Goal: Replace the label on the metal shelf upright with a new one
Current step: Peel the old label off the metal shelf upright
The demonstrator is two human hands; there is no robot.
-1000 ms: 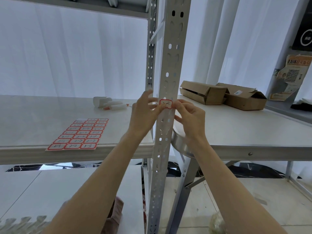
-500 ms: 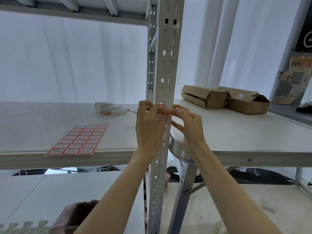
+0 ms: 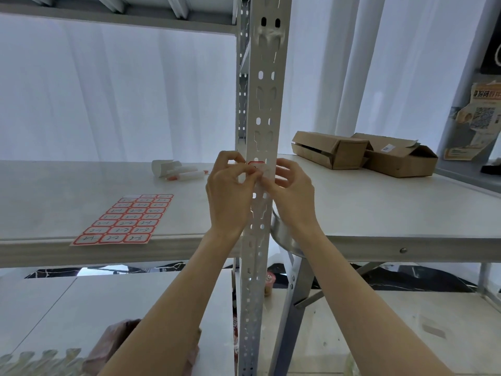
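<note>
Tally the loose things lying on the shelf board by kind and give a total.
Cardboard boxes: 2
Label sheets: 1
White tubes or pens with orange tips, in a cluster too blurred to split: at least 2
Total: at least 5

Shelf top point(image 3: 379, 213) is open beside the upright point(image 3: 261, 109); boxes point(image 3: 363, 154) block far right
</note>
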